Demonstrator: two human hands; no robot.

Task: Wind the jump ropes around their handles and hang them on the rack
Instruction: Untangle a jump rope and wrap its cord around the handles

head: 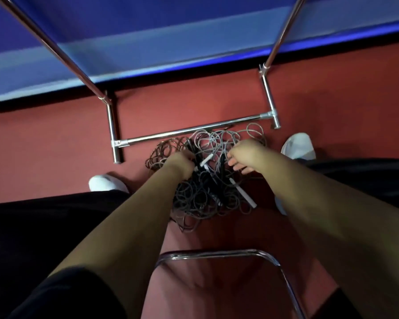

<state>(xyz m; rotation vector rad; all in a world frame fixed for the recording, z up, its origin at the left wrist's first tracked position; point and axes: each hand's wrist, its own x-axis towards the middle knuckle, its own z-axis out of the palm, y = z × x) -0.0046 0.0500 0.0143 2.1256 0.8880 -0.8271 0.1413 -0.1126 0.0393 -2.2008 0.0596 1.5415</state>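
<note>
A tangled heap of dark jump ropes (pixel 200 192) lies on the red floor between my feet, with several black and white handles mixed in. One white-tipped handle (pixel 242 193) lies at the heap's right side. My left hand (pixel 182 161) reaches into the heap with its fingers curled round black handles (pixel 195 155). My right hand (pixel 242 155) hovers over the grey loops at the heap's far right, fingers spread and relaxed, holding nothing. The chrome rack (pixel 194 131) stands just beyond the heap, its low crossbar touching the far loops.
The rack's two uprights rise left (pixel 55 49) and right (pixel 283 35). A blue padded wall (pixel 171 42) runs behind it. My white shoes (pixel 106 183) (pixel 298 146) flank the heap. A chrome chair frame (pixel 217 254) curves below my arms.
</note>
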